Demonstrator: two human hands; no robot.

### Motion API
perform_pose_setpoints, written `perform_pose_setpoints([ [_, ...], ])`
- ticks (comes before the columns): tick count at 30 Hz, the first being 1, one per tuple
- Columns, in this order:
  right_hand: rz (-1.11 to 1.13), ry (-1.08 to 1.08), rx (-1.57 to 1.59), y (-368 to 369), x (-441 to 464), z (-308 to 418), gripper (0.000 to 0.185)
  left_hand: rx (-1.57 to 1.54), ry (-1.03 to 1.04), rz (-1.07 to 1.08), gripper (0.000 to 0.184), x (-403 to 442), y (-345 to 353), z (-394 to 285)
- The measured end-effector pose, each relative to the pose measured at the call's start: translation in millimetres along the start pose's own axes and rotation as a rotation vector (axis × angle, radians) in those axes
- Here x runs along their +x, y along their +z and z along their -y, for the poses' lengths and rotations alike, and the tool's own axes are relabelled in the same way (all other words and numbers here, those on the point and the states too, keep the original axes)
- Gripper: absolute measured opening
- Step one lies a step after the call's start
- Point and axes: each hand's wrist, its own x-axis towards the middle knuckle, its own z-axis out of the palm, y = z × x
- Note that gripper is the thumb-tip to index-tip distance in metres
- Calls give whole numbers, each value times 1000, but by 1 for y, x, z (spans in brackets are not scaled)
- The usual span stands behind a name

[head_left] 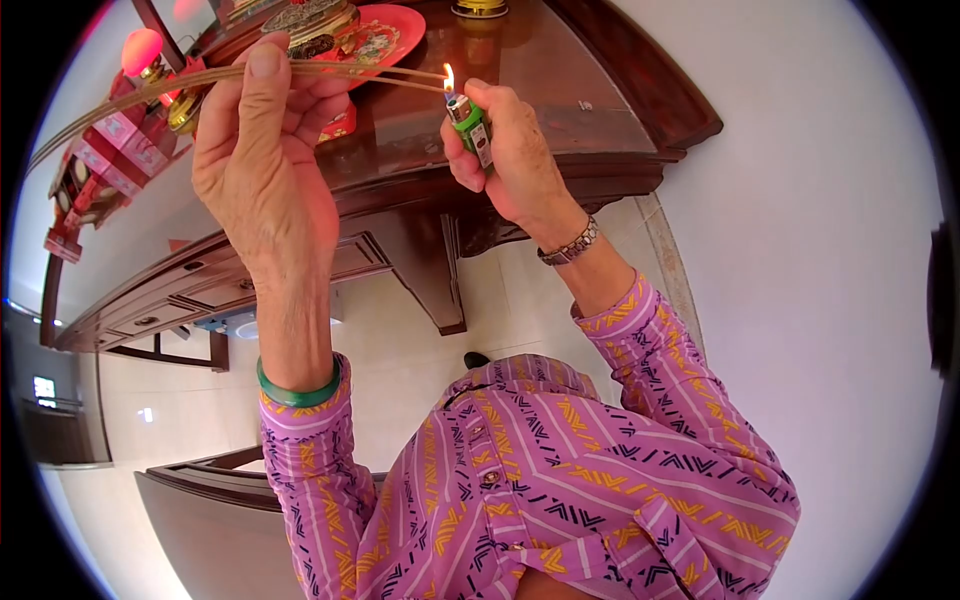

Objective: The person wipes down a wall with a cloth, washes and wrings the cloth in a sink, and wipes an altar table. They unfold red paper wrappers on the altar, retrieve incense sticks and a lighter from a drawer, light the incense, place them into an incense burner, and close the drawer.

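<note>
Thin brown incense sticks [150,90] are pinched between the thumb and fingers of my left hand [268,180], their tips pointing right. My right hand [515,150] grips a green lighter [470,130] upright, thumb at its top. A small flame [448,78] burns above the lighter, right at the tips of the sticks. Both hands are raised over the front edge of a dark polished wooden table [540,90].
A red patterned plate [395,38] stands behind my left hand, and a gold-coloured base [480,8] is at the back. To the left are a glowing red lamp [142,50] and pink-and-red packages [125,150]. A white wall [810,200] rises at right; a wooden seat [210,510] is lower left.
</note>
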Motion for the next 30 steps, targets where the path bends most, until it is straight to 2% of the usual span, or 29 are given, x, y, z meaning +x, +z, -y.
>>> perform_pose_setpoints([
  [30, 13, -24, -29, -2, 2, -5, 39, 23, 17, -3, 16, 0, -12, 1],
])
